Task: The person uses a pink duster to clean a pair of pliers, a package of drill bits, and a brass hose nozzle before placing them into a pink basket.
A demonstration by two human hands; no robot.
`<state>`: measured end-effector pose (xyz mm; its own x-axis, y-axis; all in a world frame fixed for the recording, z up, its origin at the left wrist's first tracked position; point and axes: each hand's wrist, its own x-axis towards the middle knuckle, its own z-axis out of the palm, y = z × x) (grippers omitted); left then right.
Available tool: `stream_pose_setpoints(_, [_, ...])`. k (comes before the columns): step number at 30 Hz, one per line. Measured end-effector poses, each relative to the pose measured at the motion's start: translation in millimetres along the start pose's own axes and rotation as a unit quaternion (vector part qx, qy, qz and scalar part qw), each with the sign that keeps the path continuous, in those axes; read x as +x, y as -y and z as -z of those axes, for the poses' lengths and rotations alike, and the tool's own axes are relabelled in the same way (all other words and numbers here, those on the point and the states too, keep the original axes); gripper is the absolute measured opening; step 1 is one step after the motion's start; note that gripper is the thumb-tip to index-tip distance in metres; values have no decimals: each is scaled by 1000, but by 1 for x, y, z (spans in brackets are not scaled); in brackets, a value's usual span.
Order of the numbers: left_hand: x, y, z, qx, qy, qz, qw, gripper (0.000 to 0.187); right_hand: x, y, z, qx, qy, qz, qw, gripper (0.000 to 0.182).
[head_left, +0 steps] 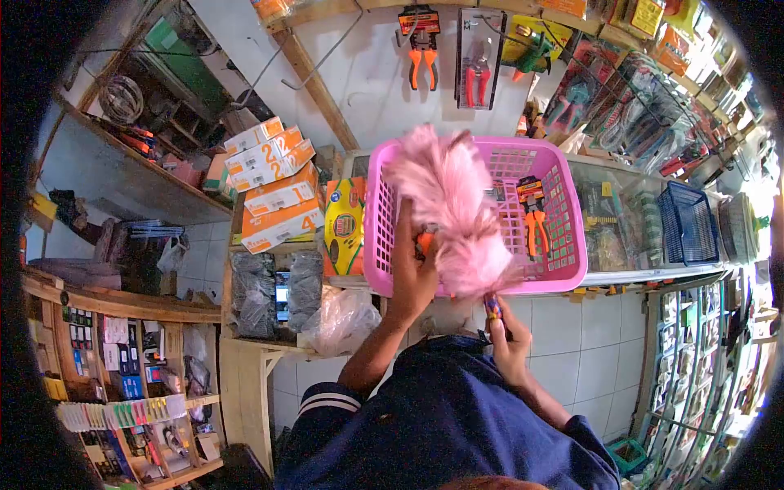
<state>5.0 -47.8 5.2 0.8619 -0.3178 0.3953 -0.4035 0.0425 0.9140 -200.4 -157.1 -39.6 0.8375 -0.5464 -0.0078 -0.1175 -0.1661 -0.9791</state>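
A fluffy pink duster (457,196) is held over a pink plastic basket (576,212). My right hand (508,339) is closed around its handle, just below the fluffy head. My left hand (415,265) reaches over the near left part of the basket, beside the duster. Its fingers are partly hidden, and something orange shows by them. Inside the basket on the right lie pliers with orange handles (535,220), in black and orange packaging.
Left of the basket are a yellow and orange box (344,224), stacked white and orange boxes (273,184) and a clear plastic bag (343,321). A dark blue wire basket (688,222) stands on the glass counter (604,265) at right. Packaged tools (478,61) hang above.
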Motion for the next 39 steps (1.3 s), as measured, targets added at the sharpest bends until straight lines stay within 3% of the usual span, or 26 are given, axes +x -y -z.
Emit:
stream_pose_setpoints(3, [6, -14, 13, 32, -12, -20, 999, 72, -7, -13, 2, -15, 26, 26, 999, 39])
stream_pose_setpoints(4, [14, -19, 16, -43, -21, -32, 998, 74, -16, -34, 3, -12, 19, 51, 998, 39])
stream_pose_setpoints(5, [15, -14, 32, 60, -22, -32, 997, 71, -22, -45, 6, -25, 24, 72, 997, 39])
stream_pose_setpoints(7, [22, -32, 29, 35, -64, -42, 996, 69, -32, -57, 10, -50, 35, 107, 992, 39])
stream_pose_setpoints(8, [16, -30, 28, 33, -41, -32, 998, 70, -29, -51, 9, -44, 29, 115, 992, 38])
stream_pose_setpoints(10, [0, -18, 24, 25, 9, -14, 1000, 73, -14, -25, 2, -31, 25, 69, 997, 38])
stream_pose_setpoints(11, [-4, -4, 20, 78, 5, -22, 997, 83, -5, -11, -1, -26, 22, 46, 998, 38])
stream_pose_setpoints(15, [2, -20, 21, 58, 5, -11, 998, 78, -4, -13, -5, -3, 34, 6, 999, 39])
stream_pose_setpoints(16, [5, -28, 27, 70, 1, -2, 998, 76, -9, -23, -4, -6, 31, 69, 997, 39])
stream_pose_setpoints(17, [13, -25, 33, 114, -29, -69, 991, 74, -16, -29, 0, -17, 43, 64, 997, 39])
stream_pose_setpoints(19, [16, -29, 35, 14, -48, -44, 998, 72, -27, -35, 5, -40, 69, 49, 996, 38])
stream_pose_setpoints(22, [0, -8, 35, 128, -18, -81, 988, 74, -19, -27, -4, -15, 44, 44, 998, 38])
stream_pose_setpoints(23, [-9, -9, 30, 142, -14, -38, 989, 73, -9, -16, -7, 0, 33, 33, 999, 38])
stream_pose_setpoints(28, [4, -25, 32, 88, -19, -8, 996, 73, 0, 10, -20, 40, 42, 4, 998, 38])
stream_pose_setpoints(30, [9, -16, 48, 53, -21, 10, 998, 74, -14, -22, -20, 24, 42, 60, 997, 38])
stream_pose_setpoints(31, [14, -19, 49, 63, -38, -36, 997, 74, -21, -32, -17, 15, 43, 88, 995, 38])
stream_pose_setpoints(32, [18, -22, 51, 74, -55, -81, 992, 74, -30, -37, -11, 8, 53, 50, 997, 38])
stream_pose_setpoints(37, [-8, -24, 35, 92, 10, -35, 995, 73, -3, 16, -7, 6, 32, 0, 999, 39])
stream_pose_setpoints(39, [-12, -22, 23, 22, 7, -26, 999, 73, 7, 18, -14, 54, 18, 22, 998, 41])
